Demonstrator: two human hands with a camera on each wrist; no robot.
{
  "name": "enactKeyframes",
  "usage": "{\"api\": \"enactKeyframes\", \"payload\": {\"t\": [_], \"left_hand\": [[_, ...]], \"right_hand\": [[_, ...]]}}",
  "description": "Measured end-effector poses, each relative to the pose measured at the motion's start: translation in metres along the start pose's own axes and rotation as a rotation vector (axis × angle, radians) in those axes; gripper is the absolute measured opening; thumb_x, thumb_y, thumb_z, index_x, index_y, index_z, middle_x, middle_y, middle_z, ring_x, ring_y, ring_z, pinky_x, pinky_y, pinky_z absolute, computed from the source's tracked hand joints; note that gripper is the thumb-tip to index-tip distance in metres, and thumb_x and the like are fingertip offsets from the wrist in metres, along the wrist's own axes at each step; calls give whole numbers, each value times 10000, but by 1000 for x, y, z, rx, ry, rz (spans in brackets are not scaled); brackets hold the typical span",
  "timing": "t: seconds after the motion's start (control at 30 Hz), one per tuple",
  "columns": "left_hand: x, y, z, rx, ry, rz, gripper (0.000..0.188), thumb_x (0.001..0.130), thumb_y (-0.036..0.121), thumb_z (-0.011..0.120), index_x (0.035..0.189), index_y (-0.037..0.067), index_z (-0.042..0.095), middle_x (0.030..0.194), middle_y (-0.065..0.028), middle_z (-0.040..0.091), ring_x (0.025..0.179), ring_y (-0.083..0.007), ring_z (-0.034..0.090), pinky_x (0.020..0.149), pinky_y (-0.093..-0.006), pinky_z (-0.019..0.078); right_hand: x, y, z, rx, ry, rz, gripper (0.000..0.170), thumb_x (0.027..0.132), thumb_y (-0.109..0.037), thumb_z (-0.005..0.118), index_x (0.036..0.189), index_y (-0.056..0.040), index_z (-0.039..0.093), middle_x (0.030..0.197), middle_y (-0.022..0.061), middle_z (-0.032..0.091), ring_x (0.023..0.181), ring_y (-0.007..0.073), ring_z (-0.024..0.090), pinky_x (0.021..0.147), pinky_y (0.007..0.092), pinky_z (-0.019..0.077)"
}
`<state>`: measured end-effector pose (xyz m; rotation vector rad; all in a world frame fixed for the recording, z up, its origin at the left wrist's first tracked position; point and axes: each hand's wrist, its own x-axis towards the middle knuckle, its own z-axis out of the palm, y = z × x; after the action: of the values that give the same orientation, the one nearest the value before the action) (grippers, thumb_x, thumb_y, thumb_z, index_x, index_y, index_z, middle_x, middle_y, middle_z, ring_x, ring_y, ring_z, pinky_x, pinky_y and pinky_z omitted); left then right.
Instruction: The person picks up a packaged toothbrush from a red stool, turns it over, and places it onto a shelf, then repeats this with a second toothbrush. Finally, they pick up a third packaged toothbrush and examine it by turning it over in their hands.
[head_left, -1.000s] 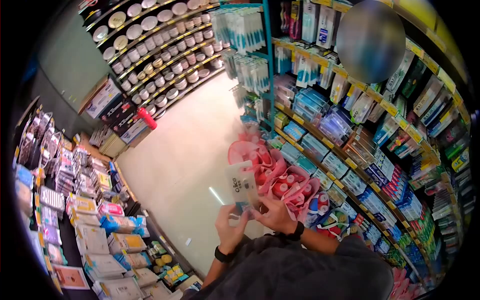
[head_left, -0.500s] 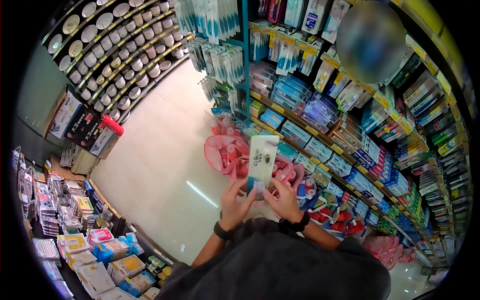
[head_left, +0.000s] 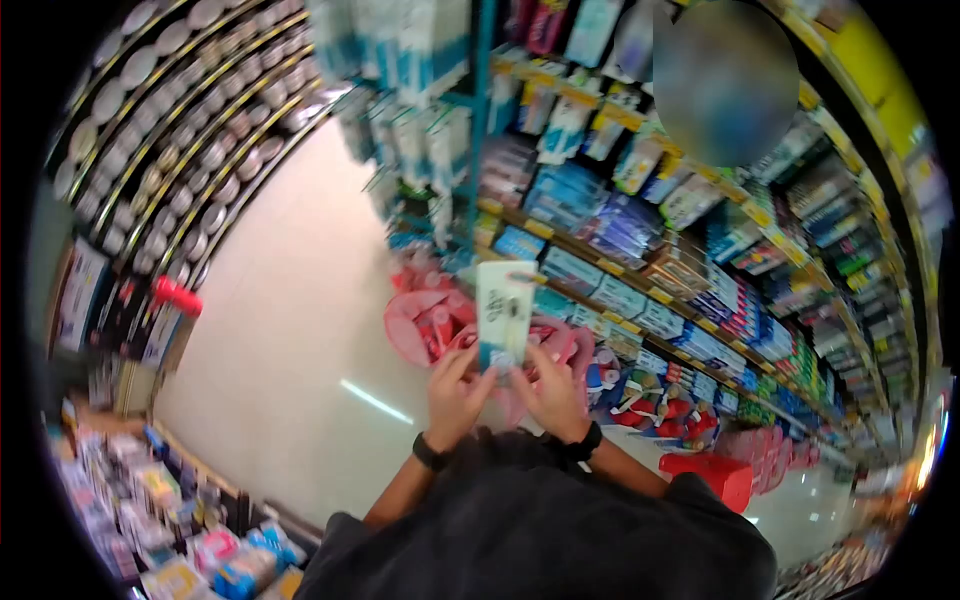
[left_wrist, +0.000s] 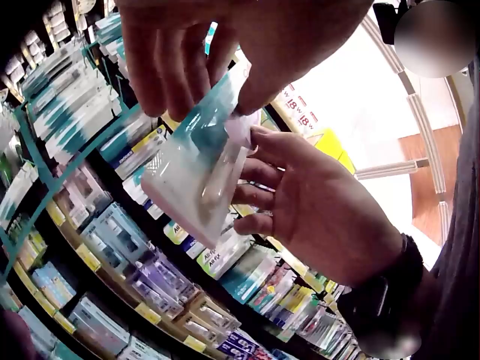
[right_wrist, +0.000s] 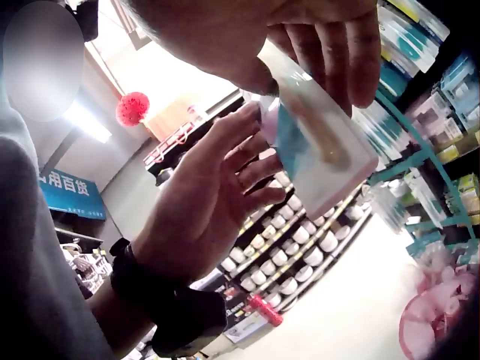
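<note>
A flat white packet (head_left: 506,312) with a teal lower end and dark print stands up in front of the person's body. My left hand (head_left: 456,398) pinches its teal end from the left. From the right, my right hand (head_left: 552,396) pinches the same end, thumbs close together. The left wrist view shows the packet's glossy clear front (left_wrist: 196,174) with a slim pale item inside, too blurred to name. In the right wrist view the packet (right_wrist: 330,154) tilts out from between both hands' fingers.
Similar teal-and-white packets (head_left: 432,50) hang on a rack ahead. Shelves of boxed goods (head_left: 600,280) line the right side. Pink bags (head_left: 425,325) stand on the floor below them, with a red stool (head_left: 715,478) nearby. Bowls fill shelves (head_left: 190,130) at far left.
The head view has turned right, so the shelves and rack shift left in it. The packet has gone from tilted to nearly upright, still held by both hands. The red stool has come into view.
</note>
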<state>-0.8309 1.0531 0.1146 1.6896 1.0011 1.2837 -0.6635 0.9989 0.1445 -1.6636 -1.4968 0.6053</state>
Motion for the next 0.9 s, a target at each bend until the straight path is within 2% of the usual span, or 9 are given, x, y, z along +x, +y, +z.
{"api": "enactKeyframes", "payload": {"t": [0.1, 0.13, 0.23, 0.27, 0.4, 0.57, 0.73, 0.8, 0.9], "left_hand": [[20, -12, 2, -43, -5, 53, 378, 847, 1, 780, 1211, -43, 689, 1001, -126, 703, 796, -175, 697, 674, -284, 563], [28, -12, 4, -66, -46, 33, 358, 858, -8, 763, 1207, -40, 689, 1023, -123, 699, 839, -171, 693, 700, -281, 562], [60, -6, 13, -106, -142, 100, 343, 867, -12, 753, 1202, -40, 684, 1026, -114, 688, 873, -169, 681, 724, -270, 551], [70, 4, 17, -111, -180, 46, 334, 876, -5, 745, 1201, -42, 677, 1010, -107, 675, 899, -179, 672, 754, -279, 538], [123, 15, 49, -142, -299, 181, 330, 897, 39, 730, 1211, -46, 674, 1034, -131, 681, 890, -218, 680, 785, -311, 530], [208, 45, 97, -158, -367, 415, 380, 904, 90, 718, 1251, -53, 660, 1047, -154, 688, 914, -259, 693, 774, -333, 543], [281, 79, 144, -196, -480, 399, 428, 951, 169, 713, 1312, -50, 636, 1098, -129, 694, 964, -193, 704, 679, -281, 563], [300, 82, 163, -164, -506, 390, 437, 980, 173, 693, 1353, -40, 614, 1121, -109, 677, 986, -168, 689, 685, -265, 563], [321, 83, 187, -150, -503, 379, 452, 998, 178, 677, 1397, -19, 595, 1156, -93, 670, 1006, -146, 674, 698, -259, 563]], "right_hand": [[4, 18, 20, 108, 118, 72, 498, 950, -272, 707, 1369, -43, 566, 1077, 183, 711, 838, 306, 697, 732, 380, 549], [10, 12, 18, 49, 165, 14, 511, 964, -263, 692, 1397, -39, 540, 1067, 177, 712, 836, 294, 698, 726, 375, 549], [25, -18, -5, 223, 170, 193, 499, 973, -237, 686, 1394, -15, 534, 1079, 185, 707, 876, 288, 702, 760, 390, 549], [30, -12, -8, 105, 239, 130, 512, 975, -192, 685, 1414, 8, 515, 1091, 196, 699, 896, 290, 702, 774, 395, 550], [61, 14, -36, -83, 432, -17, 567, 966, -152, 692, 1465, 16, 482, 1108, 209, 691, 899, 293, 707, 762, 371, 560], [118, -7, -101, 21, 570, -57, 536, 973, -168, 699, 1436, 18, 503, 1023, 210, 718, 879, 268, 732, 741, 360, 570], [179, 9, -152, -67, 746, -157, 473, 969, -207, 697, 1363, 21, 572, 1014, 220, 718, 830, 296, 719, 715, 379, 561], [202, 19, -168, -81, 817, -173, 454, 960, -237, 697, 1326, 16, 610, 1040, 220, 713, 848, 339, 701, 733, 409, 553], [226, 31, -191, -82, 817, -210, 451, 964, -234, 690, 1341, -1, 606, 1040, 216, 710, 866, 338, 695, 742, 417, 548]]}}
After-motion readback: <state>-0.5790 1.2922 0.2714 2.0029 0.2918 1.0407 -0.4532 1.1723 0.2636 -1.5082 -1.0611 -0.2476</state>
